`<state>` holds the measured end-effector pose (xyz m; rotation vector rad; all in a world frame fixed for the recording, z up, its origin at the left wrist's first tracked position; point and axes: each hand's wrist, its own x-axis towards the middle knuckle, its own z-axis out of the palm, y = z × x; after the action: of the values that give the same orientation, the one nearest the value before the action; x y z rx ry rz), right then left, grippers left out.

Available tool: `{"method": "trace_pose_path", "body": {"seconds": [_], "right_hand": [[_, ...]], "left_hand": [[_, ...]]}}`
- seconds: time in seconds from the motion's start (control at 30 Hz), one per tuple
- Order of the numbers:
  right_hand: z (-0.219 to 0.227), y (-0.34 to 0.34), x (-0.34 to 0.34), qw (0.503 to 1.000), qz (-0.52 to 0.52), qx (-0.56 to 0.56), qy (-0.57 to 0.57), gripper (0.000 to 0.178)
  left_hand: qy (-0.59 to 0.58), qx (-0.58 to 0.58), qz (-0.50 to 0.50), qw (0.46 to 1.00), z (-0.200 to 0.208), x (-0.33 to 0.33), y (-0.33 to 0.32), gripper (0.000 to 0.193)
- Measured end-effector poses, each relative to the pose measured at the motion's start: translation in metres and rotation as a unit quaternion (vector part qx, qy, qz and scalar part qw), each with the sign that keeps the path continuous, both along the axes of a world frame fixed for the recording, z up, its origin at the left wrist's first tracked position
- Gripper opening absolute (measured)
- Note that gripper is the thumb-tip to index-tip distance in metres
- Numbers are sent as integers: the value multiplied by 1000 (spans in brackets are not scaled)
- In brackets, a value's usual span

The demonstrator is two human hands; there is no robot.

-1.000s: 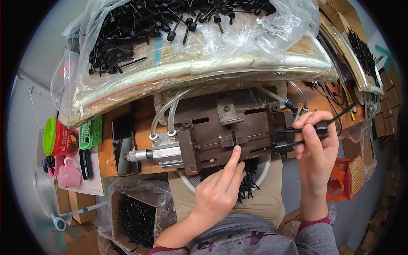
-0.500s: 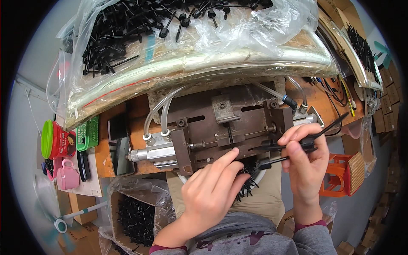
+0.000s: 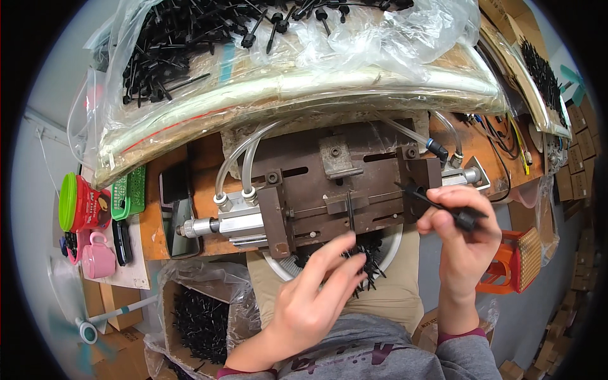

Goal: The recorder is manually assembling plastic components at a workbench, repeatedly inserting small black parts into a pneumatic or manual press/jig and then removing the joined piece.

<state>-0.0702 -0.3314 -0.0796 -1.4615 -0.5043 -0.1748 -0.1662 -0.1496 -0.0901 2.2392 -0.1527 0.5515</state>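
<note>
A brown metal fixture stands in front of me, with a silver pneumatic cylinder at its left. A thin black rod lies across the small block at the fixture's middle, its near end close to my left fingertips. My left hand is open, fingers apart; whether a fingertip touches the rod I cannot tell. My right hand is closed round black plastic stems with thicker heads, to the right of the fixture. Below the fixture, a white-rimmed bowl on my lap holds black spiky pieces, partly hidden by my left hand.
A plastic-lined tray heaped with black stems spans the back. Clear air hoses curve over the fixture. Left are a phone, a green basket and a pink cup. A lined carton and an orange stool stand lower.
The black rod has shifted toward me, away from the upper clamp bracket. My left hand has drawn back slightly with fingers more spread. The stems in my right hand have turned, and the left cylinder's rod has moved.
</note>
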Motion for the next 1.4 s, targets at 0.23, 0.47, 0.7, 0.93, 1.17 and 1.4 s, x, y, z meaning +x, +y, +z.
{"method": "trace_pose_path", "body": {"seconds": [0.23, 0.47, 0.7, 0.93, 1.17, 1.4], "right_hand": [[-10, 3, -10, 993, -29, -90, -72, 25], [-12, 2, -11, 931, -52, -230, -279, 22], [-9, 3, -15, 879, 23, -298, -371, 34], [-13, 3, -11, 913, 16, -274, -301, 33], [-4, 0, -18, 994, 58, -7, 97, 12], [3, -5, -14, 962, 82, 42, 257, 18]], "left_hand": [[-30, 202, 31, 978, -17, 17, -2, 28], [-8, 222, 27, 975, -8, 19, -1, 33], [-56, -103, -48, 992, 13, 12, -5, 38], [-30, -37, -33, 998, 10, 4, 0, 38], [-32, 200, -8, 979, -16, 10, 4, 30], [-18, 246, -8, 969, -5, 19, 1, 29]]}}
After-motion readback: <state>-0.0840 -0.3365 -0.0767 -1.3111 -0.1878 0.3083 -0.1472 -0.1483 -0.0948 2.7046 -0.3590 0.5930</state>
